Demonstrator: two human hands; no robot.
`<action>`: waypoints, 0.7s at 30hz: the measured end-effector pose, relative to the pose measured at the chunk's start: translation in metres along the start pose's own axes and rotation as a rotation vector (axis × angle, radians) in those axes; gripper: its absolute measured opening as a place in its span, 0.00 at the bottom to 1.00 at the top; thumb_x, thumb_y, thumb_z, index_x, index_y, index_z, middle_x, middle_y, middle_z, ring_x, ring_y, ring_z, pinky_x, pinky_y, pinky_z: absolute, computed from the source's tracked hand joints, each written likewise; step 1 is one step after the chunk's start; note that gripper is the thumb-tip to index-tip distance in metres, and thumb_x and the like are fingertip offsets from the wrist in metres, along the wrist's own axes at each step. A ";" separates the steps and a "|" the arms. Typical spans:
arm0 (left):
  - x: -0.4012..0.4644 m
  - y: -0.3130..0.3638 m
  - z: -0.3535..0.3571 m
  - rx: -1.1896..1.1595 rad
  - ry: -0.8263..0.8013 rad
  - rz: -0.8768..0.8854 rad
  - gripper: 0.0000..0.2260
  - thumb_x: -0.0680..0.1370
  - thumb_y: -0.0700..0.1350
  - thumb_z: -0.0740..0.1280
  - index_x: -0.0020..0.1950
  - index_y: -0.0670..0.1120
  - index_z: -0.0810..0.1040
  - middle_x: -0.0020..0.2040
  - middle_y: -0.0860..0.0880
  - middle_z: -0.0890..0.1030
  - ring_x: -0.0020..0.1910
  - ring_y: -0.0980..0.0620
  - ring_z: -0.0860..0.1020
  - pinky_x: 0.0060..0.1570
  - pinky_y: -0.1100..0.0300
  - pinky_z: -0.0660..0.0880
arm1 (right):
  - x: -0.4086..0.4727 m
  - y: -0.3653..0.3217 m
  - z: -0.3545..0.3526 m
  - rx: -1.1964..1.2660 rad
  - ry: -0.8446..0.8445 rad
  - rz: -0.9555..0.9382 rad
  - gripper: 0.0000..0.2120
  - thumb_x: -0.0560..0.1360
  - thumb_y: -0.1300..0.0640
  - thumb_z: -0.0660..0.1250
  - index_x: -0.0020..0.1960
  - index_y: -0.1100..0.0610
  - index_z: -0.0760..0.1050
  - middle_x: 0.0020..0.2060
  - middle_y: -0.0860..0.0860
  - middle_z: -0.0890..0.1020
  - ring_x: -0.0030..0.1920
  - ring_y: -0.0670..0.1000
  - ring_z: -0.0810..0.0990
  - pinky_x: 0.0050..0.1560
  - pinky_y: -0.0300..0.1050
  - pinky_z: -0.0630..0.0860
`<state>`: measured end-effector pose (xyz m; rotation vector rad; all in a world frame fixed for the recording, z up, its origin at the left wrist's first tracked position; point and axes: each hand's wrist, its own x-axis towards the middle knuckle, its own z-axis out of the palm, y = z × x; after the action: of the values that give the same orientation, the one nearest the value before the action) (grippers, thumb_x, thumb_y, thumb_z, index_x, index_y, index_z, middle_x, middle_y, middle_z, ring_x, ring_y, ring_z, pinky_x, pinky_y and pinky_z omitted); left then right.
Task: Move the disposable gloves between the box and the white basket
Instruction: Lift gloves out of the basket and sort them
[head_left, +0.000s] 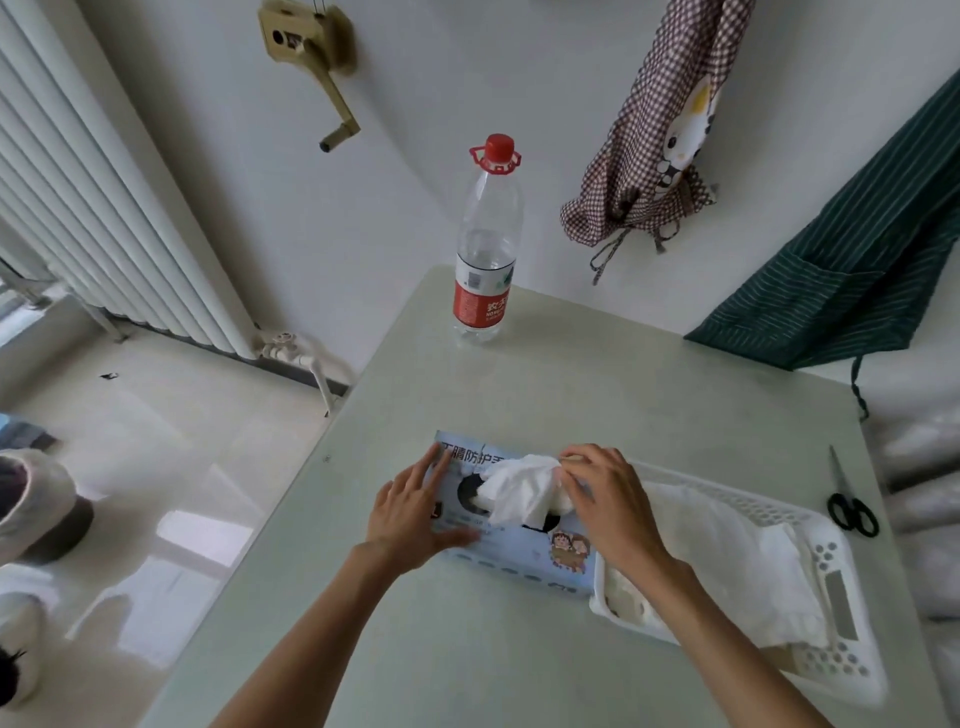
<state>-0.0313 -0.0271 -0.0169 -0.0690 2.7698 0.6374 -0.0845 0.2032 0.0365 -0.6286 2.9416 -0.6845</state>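
Gloves (522, 488), white and crumpled, bunch up out of the oval opening in the top of the light-blue glove box (511, 551), and the right hand (605, 499) pinches that bunch at its far edge, fingers curled on the material. Whether it is pulling them out or stuffing them in, I cannot tell from here. The left hand (415, 512) lies flat and spread on the box's left end, fingers straight, likely pinning it so the box won't slide. Touching the box's right end sits the white basket (826, 660), more white gloves heaped inside. Beyond the basket, black-handled scissors (852, 506) lie near the table (519, 649) edge. Behind the box, well apart, stands a red-capped water bottle (485, 244).
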 end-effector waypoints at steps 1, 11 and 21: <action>0.000 0.000 0.000 0.006 0.002 0.000 0.49 0.69 0.68 0.65 0.76 0.53 0.36 0.77 0.56 0.39 0.76 0.51 0.50 0.73 0.55 0.50 | -0.002 -0.002 -0.001 -0.011 -0.031 -0.019 0.10 0.79 0.57 0.64 0.53 0.57 0.83 0.55 0.47 0.81 0.54 0.51 0.76 0.53 0.39 0.66; -0.001 -0.003 -0.002 -0.052 -0.035 -0.019 0.50 0.62 0.75 0.56 0.77 0.55 0.41 0.77 0.57 0.41 0.77 0.49 0.46 0.73 0.53 0.49 | -0.010 -0.024 -0.014 0.101 0.042 0.018 0.08 0.77 0.56 0.66 0.51 0.56 0.83 0.49 0.47 0.83 0.52 0.49 0.77 0.51 0.37 0.68; -0.001 0.006 -0.021 -0.172 0.056 0.131 0.44 0.69 0.57 0.73 0.77 0.56 0.49 0.78 0.54 0.49 0.76 0.50 0.49 0.73 0.50 0.53 | -0.010 -0.025 -0.012 0.456 -0.032 0.235 0.12 0.82 0.57 0.57 0.47 0.60 0.76 0.41 0.47 0.77 0.43 0.46 0.74 0.43 0.35 0.68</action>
<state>-0.0371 -0.0304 0.0036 0.0599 2.7843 0.9197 -0.0678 0.1914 0.0575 -0.2439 2.6240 -1.2394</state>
